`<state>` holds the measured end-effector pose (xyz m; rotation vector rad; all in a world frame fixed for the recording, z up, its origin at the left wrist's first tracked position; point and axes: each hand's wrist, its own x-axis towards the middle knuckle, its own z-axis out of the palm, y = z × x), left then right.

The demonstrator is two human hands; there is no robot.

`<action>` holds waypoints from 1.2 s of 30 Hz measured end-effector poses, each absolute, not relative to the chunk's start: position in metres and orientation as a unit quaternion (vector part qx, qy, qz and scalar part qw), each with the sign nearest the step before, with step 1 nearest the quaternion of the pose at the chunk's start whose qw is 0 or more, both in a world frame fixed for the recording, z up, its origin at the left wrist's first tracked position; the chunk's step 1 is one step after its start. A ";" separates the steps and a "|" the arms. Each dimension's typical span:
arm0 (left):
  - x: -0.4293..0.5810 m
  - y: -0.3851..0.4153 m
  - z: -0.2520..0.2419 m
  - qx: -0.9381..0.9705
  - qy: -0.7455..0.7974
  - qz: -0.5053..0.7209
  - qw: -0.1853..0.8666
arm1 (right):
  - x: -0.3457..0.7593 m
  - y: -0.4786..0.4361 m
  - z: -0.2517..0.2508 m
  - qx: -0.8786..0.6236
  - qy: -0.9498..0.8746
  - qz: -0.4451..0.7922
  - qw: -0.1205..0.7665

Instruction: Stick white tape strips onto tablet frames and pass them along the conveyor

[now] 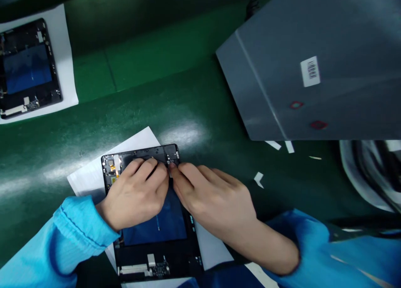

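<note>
An opened tablet [156,254], its inner parts and blue battery [169,221] exposed, lies on white paper [216,246] in front of me. My left hand [140,192] rests over the upper part of the tablet, fingers curled together. Beside it my right hand [213,192] bends its fingers down at the tablet's upper right edge, thumb and index pressed close. The fingertips of both hands almost meet there. What they pinch, if anything, is hidden beneath the fingers.
Another opened tablet [28,66] lies on white paper [69,70] at the upper left. A large grey box [282,41] with a barcode label takes up the upper right. Small white scraps [258,179] and a clear container with dark cables [369,175] are at the right.
</note>
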<state>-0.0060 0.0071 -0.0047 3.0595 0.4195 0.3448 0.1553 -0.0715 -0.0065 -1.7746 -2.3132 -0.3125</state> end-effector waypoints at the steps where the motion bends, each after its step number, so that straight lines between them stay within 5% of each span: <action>1: -0.007 0.007 -0.005 0.985 0.135 0.108 0.019 | 0.154 -0.071 -0.005 -0.599 -0.788 -0.106 0.093; 11: -0.003 0.007 -0.007 0.984 0.145 0.101 0.010 | 0.150 -0.091 -0.004 -0.571 -0.810 -0.133 0.009; 18: -0.069 -0.010 0.013 0.922 0.344 0.175 0.042 | 0.178 -0.118 -0.015 -0.559 -0.819 -0.032 0.126; 25: -0.124 -0.029 0.010 0.848 0.523 0.088 0.015 | 0.177 -0.077 0.017 -0.508 -0.824 -0.037 0.249; 30: -0.108 -0.031 0.000 0.849 0.522 0.082 0.017 | 0.097 0.029 0.038 -0.449 -0.887 0.022 0.108; 36: -0.106 -0.036 -0.010 0.845 0.528 0.089 -0.004 | -0.017 0.143 0.037 -0.411 -0.909 0.016 0.061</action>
